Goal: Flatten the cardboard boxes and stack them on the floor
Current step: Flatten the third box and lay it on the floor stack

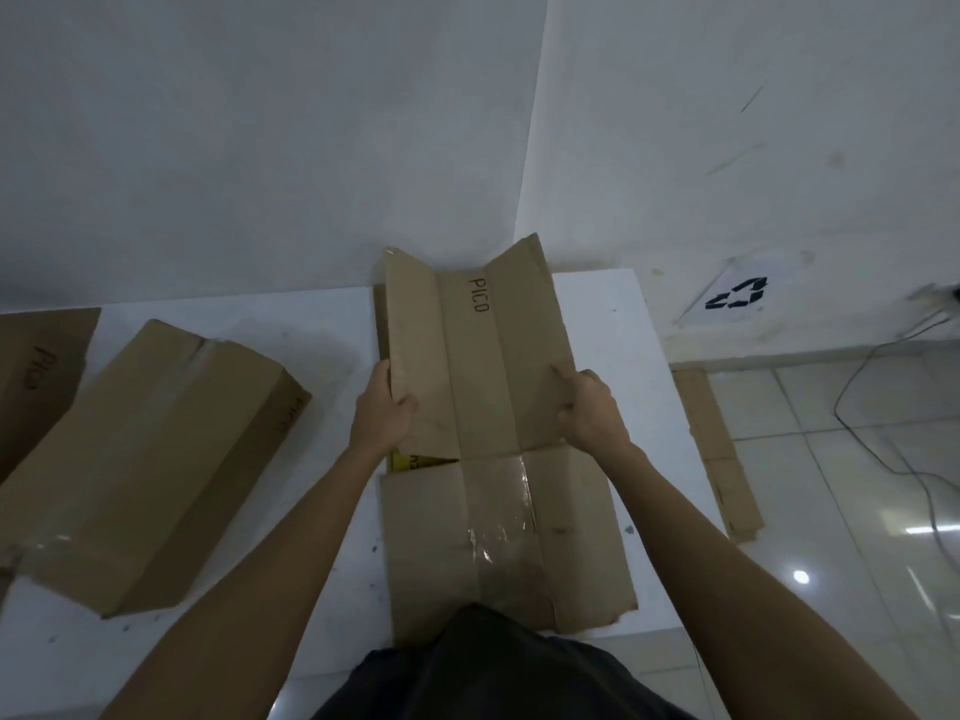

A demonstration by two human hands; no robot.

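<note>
A brown cardboard box [475,366] marked PICO lies opened out on the white table [613,324], its far side panels bent upward. My left hand [384,407] grips its left edge, thumb on top. My right hand [589,407] holds its right panel, fingers curled on the cardboard. The near part, with clear tape [501,532], lies flat toward my body. A second, still box-shaped carton [150,459] lies on its side at the left. A third cardboard piece [36,366], also marked PICO, shows at the far left edge.
Flattened cardboard [719,449] lies on the tiled floor to the right of the table. A black cable [883,407] runs across the floor from a wall socket. A recycling mark [737,293] is painted on the wall. Walls meet in a corner behind the table.
</note>
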